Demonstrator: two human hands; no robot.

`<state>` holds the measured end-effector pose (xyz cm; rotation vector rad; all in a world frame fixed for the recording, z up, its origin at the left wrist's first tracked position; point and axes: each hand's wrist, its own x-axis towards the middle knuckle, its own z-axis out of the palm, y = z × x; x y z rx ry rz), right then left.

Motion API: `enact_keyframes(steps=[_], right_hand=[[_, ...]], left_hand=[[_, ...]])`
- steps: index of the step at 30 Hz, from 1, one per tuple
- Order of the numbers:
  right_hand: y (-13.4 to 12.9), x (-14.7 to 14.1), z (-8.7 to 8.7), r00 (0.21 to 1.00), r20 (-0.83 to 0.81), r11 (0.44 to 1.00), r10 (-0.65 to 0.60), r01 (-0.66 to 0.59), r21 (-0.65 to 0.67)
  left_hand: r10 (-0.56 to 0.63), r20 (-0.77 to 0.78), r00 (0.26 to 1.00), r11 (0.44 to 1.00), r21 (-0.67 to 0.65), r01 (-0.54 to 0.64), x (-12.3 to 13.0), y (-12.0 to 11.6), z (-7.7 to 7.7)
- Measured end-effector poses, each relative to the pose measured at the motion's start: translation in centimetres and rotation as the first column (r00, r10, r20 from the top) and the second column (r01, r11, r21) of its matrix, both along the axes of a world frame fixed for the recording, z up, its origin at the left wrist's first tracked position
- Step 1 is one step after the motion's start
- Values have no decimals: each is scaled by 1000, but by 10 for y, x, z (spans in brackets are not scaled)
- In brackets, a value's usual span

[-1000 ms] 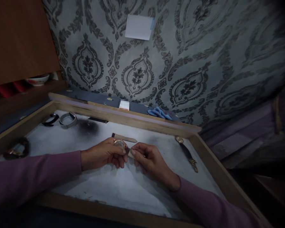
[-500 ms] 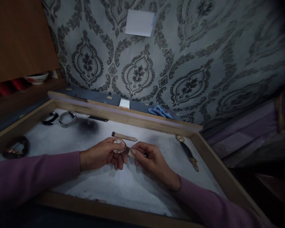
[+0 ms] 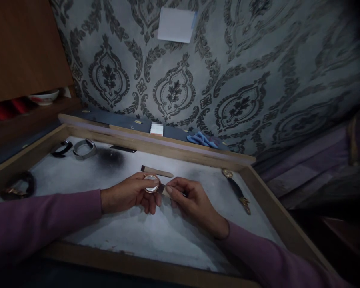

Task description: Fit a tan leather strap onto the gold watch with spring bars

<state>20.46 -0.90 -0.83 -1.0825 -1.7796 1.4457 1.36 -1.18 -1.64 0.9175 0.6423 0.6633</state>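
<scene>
My left hand (image 3: 132, 195) grips a watch case (image 3: 151, 183) with a rose-gold rim, its thumb lying across the round face. At the right side of the case is a watch strap (image 3: 163, 189), pinched between the thumb and fingers of my right hand (image 3: 189, 200). Whether the strap is joined to the case I cannot tell. A small dark tip shows beside the right fingers, too little to name. Just beyond both hands, a loose strap piece (image 3: 158, 171), light brown with a dark end, lies on the white tray floor.
A wooden-rimmed tray (image 3: 156, 142) surrounds the work. Inside, at the left, are a dark watch (image 3: 18, 186), a black-banded watch (image 3: 62, 148) and a grey-banded watch (image 3: 84, 149). A gold watch with black strap (image 3: 236, 191) lies right. Behind the rim rests a blue cloth (image 3: 201, 139).
The watch case has tilted slightly and shifted a little to the right in my left hand. Both hands keep their hold, and the view has moved slightly.
</scene>
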Motion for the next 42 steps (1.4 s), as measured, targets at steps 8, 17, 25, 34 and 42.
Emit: enact_keyframes(steps=[8,17,25,34,42], right_hand=[[0,1,0,1000,-6,999,-17,16,-47],[1,2,-2,999,-13,997,-51,51,-51],[0,4,0,999,-26,998,-47,46,-32],[1,4,3,999,-23,999,-39,38,-26],[1,4,2,999,-21,999,-49,50,17]], left_hand=[[3,5,1000,1000,3,-3,-1,-1,1],[4,6,1000,1000,25,-4,-2,-1,-2],[51,-22,998,999,10,-50,0,-3,0],[56,-18,998,998,10,-56,-2,-5,1],[46,-45,998,997,60,-43,-1,-5,3]])
